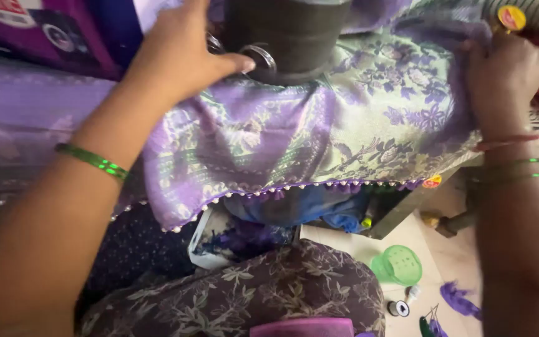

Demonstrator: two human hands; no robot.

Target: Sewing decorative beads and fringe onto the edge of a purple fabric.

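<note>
While both hands rest on it, the purple cloth [294, 137] lies draped over the sewing table [407, 206] and hangs past its front edge. Containers first: a green plastic cup [399, 264] stands on the floor [444, 249] below the table's right front corner, lying tilted with its open mouth toward the camera; nothing shows inside it. Beside it, a small thread spool [398, 307] and purple scraps [460, 298] lie on the floor. A white tray [202, 244] sits under the front edge; what it holds is blurred, dark blue and purple. Blue cloth [310, 209] is bunched under the table.

Cloth appearance: lilac and pale green weave with a purple flower pattern, folded and creased, its lower hem trimmed with a row of small beads and purple tassels.

Left hand [179, 53]: palm down on the cloth at the back edge, fingers together, thumb stretched out toward the dark base of the sewing machine [288, 37]. A green bangle [92, 160] circles the wrist.

Right hand [503, 78]: closed in a fist, gripping a bunched fold of the cloth near the table's right back corner.
</note>
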